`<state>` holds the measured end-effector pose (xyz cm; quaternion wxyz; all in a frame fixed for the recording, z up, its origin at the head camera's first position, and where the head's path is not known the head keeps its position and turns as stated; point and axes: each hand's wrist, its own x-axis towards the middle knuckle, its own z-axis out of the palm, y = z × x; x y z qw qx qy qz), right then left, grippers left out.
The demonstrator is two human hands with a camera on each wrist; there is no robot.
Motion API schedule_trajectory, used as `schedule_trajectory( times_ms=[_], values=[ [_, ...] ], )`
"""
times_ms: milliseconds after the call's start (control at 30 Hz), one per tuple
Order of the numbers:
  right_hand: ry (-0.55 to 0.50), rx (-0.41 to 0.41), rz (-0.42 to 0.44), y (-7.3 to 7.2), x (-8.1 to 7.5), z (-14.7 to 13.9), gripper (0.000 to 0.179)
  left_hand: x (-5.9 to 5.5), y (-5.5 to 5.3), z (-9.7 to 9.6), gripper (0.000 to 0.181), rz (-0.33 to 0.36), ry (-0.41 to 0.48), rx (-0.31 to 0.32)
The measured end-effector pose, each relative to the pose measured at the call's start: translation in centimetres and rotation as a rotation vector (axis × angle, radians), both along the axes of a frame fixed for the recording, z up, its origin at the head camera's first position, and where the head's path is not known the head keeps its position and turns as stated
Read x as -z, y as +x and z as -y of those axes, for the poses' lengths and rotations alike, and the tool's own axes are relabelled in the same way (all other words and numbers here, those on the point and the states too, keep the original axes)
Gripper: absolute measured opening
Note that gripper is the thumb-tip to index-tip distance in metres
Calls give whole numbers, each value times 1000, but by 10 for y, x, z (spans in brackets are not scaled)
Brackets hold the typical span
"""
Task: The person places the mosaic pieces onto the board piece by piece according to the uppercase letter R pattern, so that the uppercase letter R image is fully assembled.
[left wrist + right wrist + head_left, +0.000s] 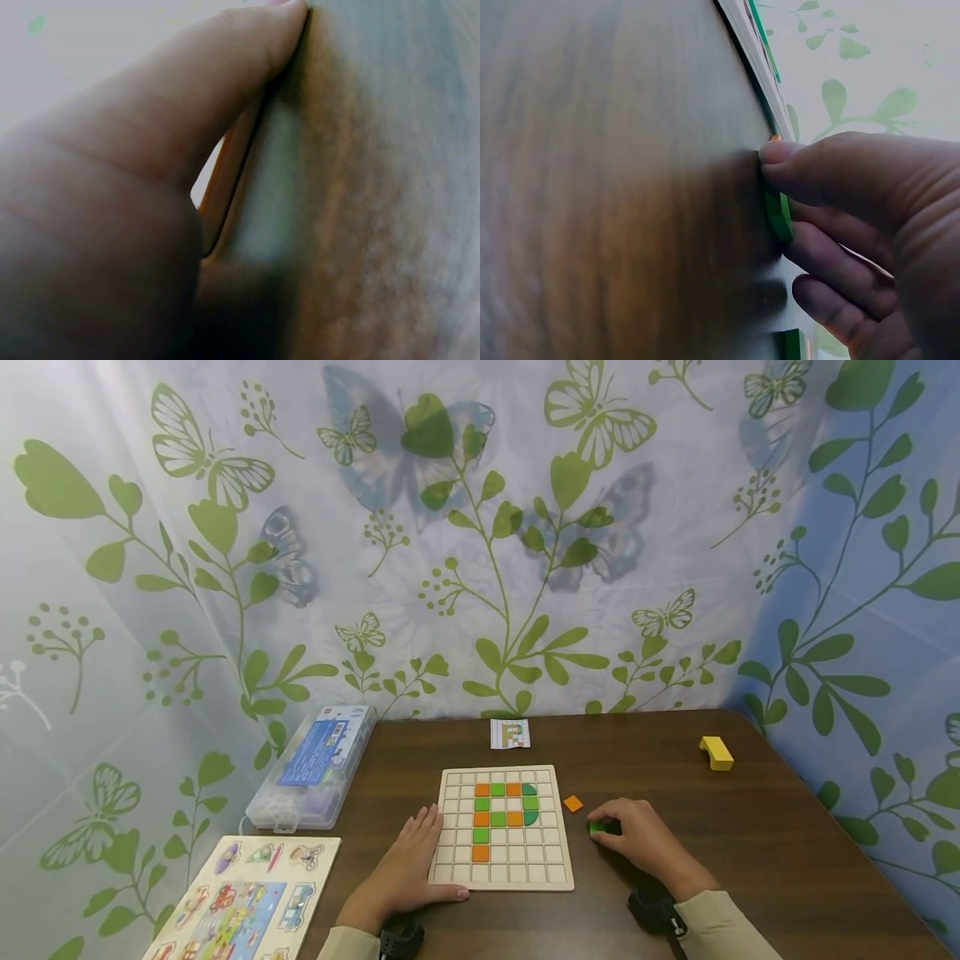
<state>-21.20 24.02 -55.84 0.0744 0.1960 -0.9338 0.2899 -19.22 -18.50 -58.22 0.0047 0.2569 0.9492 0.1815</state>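
Observation:
A square wooden grid board (525,878) lies on the table, with orange and green tiles (480,853) set in a P-like pattern. My left hand (408,864) rests along its left side, fingers straight and thumb (232,52) at the front edge. To the right of the board, my right hand (637,835) pinches a green tile (776,214) between thumb and fingers, close over the table. A loose orange tile (573,803) lies between that hand and the board. The right wrist view also has another green piece (790,345) low in the frame.
Behind the board lies a small pattern card (510,734). A yellow arch block (717,753) stands at the back right. At the left are a clear plastic case (311,768) and a picture puzzle board (251,893). A patterned curtain hangs behind the table.

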Motion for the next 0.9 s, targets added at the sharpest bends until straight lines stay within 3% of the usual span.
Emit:
schedule_trajectory(
  times_ms=[267, 567, 900],
  values=[
    [-10, -10, -56, 1, 3, 3, 17, -1, 1, -1, 136, 6, -11, -5],
    [-17, -11, -61, 1, 0, 9, 17, -1, 1, -1, 136, 4, -5, -7],
    [-49, -71, -70, -2, -1, 38, 16, -1, 0, -1, 137, 15, -7, -8]
  ],
)
